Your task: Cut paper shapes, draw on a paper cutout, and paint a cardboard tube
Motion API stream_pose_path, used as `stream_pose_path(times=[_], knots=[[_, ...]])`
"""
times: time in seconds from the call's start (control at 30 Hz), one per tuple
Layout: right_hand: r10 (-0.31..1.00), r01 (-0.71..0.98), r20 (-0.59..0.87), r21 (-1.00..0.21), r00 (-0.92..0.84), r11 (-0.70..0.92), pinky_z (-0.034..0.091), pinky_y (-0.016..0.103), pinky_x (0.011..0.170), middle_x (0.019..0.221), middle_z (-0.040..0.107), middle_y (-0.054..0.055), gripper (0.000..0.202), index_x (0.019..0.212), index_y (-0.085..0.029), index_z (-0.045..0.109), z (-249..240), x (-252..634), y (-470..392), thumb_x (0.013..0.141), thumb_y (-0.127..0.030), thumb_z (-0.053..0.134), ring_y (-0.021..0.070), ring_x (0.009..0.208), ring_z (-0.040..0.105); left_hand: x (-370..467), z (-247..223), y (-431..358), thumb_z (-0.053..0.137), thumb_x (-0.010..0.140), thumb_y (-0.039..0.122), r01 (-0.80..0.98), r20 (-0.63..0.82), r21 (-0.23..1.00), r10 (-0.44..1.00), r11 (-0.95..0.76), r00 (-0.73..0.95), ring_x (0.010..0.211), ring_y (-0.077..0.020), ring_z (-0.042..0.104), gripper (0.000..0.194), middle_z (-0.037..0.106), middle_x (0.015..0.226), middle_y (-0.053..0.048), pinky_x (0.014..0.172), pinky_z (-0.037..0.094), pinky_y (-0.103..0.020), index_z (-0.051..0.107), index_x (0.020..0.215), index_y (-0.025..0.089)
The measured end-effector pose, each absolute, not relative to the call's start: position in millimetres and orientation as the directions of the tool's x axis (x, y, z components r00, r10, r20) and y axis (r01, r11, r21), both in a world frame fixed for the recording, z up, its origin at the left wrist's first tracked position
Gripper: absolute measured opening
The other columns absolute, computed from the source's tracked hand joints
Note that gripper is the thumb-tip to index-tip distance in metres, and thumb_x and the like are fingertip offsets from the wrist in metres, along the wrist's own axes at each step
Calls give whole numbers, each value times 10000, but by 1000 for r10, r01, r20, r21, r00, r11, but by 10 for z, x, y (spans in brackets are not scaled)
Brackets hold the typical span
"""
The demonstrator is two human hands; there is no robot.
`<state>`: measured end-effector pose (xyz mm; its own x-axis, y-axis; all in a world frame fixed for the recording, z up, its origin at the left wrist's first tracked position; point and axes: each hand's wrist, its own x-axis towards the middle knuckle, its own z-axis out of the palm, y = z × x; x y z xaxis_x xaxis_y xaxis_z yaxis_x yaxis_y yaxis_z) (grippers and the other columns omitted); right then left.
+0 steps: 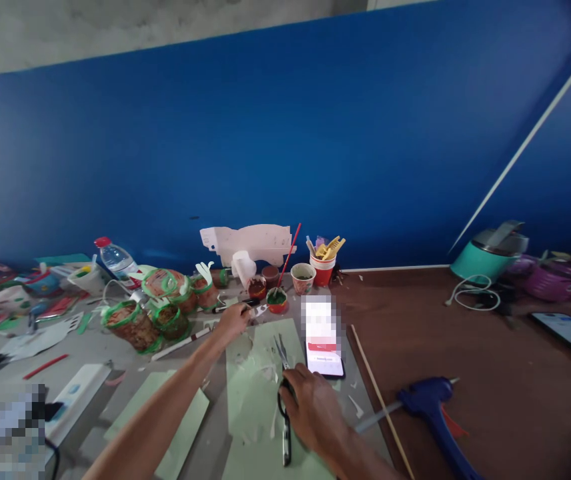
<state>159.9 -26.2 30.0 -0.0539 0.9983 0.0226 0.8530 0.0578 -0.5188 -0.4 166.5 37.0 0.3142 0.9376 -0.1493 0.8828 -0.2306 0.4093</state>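
Observation:
My right hand [313, 400] is closed round the black handles of a pair of scissors [282, 351], whose blades point away over a pale green sheet [248, 413]. Just below the handles lies a slim black-and-silver tool [286, 443]. My left hand [234, 323] reaches forward past the sheet, its fingers drawn together. Next to those fingertips is a small white piece [261, 310]; whether they grip it is unclear. A dark pen [235, 305] lies behind that hand. A red-rimmed cup of green paint [276, 300], with a red brush [290, 253] in it, stands just beyond.
Several green-rimmed brown pots [133, 325] and a water bottle [118, 263] stand at left. A lit phone [324, 360] lies beside my right hand. Farther right are a wooden stick [373, 380], a blue glue gun [430, 407] and a teal kettle [485, 253].

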Motion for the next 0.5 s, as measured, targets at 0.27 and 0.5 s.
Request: stream_pose_path(times=[0.27, 0.5], knots=[[998, 841, 33, -538, -49, 59, 392, 272, 743, 935, 661, 69, 199, 967, -195, 665, 292, 1589, -276, 862, -177, 497, 208, 850, 623, -173, 478, 1579, 609, 749, 248, 840, 5, 450, 942, -302, 336, 738, -198, 620, 75, 646, 717, -17, 676, 437, -267, 649, 749, 184], [998, 847, 40, -528, -44, 59, 397, 283, 742, 940, 662, 75, 191, 959, -194, 662, 273, 1586, -279, 865, -184, 496, 220, 844, 629, -37, 753, 1872, 584, 754, 234, 782, 245, 560, 956, -275, 160, 984, -270, 586, 395, 506, 1221, -166, 820, 456, -368, 555, 1139, 152]])
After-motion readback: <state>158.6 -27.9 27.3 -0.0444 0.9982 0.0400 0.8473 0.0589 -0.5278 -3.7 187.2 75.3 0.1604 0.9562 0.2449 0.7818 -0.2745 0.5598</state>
